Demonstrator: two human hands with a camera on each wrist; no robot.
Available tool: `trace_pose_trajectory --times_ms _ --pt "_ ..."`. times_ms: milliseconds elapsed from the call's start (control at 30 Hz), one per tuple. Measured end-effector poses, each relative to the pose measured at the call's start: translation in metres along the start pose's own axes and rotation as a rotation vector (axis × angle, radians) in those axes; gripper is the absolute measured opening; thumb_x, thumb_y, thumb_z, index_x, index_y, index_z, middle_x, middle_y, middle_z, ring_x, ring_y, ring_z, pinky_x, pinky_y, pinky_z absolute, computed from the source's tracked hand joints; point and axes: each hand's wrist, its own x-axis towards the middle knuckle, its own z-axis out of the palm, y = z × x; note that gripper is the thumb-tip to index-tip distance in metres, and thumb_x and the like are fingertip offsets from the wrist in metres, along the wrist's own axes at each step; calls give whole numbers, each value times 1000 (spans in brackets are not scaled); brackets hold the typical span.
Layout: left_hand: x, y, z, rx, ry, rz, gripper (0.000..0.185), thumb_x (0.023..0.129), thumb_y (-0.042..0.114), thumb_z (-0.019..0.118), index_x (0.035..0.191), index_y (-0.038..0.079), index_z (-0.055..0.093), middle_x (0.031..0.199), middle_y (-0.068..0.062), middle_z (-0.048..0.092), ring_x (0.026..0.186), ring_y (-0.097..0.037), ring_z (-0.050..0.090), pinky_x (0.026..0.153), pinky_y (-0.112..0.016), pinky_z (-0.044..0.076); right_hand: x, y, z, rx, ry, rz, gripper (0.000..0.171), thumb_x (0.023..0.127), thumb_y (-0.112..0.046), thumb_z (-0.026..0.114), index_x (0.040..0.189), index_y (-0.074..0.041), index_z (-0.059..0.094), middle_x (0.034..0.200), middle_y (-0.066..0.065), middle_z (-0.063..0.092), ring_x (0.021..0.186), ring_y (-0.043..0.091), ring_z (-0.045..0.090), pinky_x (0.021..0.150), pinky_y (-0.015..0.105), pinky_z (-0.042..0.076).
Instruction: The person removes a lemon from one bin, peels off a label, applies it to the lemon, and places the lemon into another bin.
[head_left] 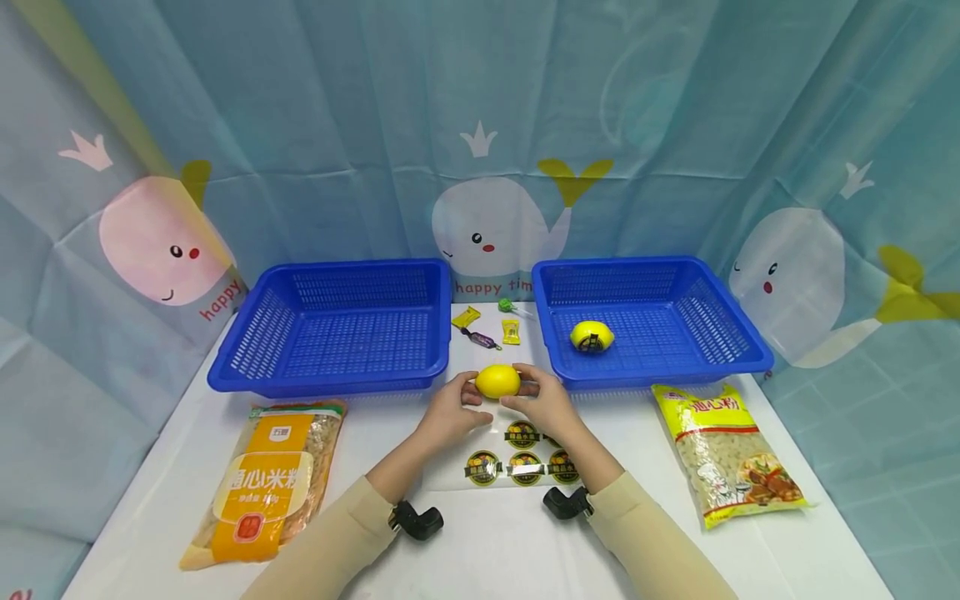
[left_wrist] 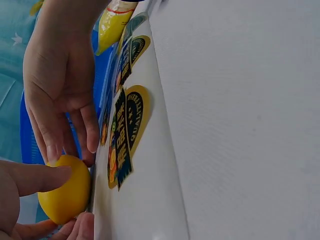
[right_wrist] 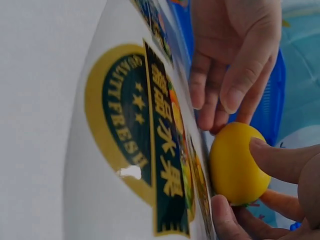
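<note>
A plain yellow lemon (head_left: pixel 498 381) is held between both hands over the middle of the table. My left hand (head_left: pixel 452 412) has its fingertips against the lemon's left end, its thumb standing off below in the head view. On the other end, my right hand (head_left: pixel 548 407) grips with thumb and fingers; the right wrist view shows that thumb across the lemon (right_wrist: pixel 239 165). Just under the hands lies a clear sheet of round gold-and-black fruit stickers (head_left: pixel 526 468), partly hidden by the right forearm. A second lemon (head_left: pixel 592 337), bearing a dark sticker, sits in the right blue basket (head_left: pixel 652 381).
Another blue basket (head_left: pixel 330 388) stands at the back left. Between the baskets lie several wrapped sweets (head_left: pixel 482 339) and a green lollipop (head_left: pixel 506 306). An orange pasta bag (head_left: pixel 264 483) lies at left, a yellow pasta bag (head_left: pixel 731 458) at right. Curtains hang close behind.
</note>
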Motion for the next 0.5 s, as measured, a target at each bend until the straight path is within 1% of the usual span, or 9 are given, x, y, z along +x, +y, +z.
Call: trace_pose_trajectory --times_ms 100,233,300,500 --pt "-3 0 -1 3 6 2 80 78 6 85 147 4 45 121 -13 64 106 -25 65 94 -40 56 -3 -1 -1 -3 -2 -5 72 86 -24 82 148 -11 49 141 16 58 116 30 65 95 42 58" --pt "-2 -1 -2 13 24 -4 79 78 6 85 147 5 46 123 -13 64 106 -26 65 95 -40 56 -4 -3 -2 -10 -4 10 77 85 -28 82 151 -10 46 143 18 56 122 34 62 100 47 54" --pt "-2 -1 -2 20 24 -1 80 77 6 85 147 4 46 124 -14 64 106 -26 65 95 -40 56 -4 -4 -1 -11 -8 19 78 85 -30 83 151 -11 46 144 18 55 124 35 61 101 48 54" --pt "-2 1 -2 28 26 -17 81 77 5 85 147 6 46 126 -13 63 108 -26 64 96 -40 56 -4 -5 -1 16 -11 20 78 84 -31 84 150 -12 47 144 18 55 124 36 61 101 48 53"
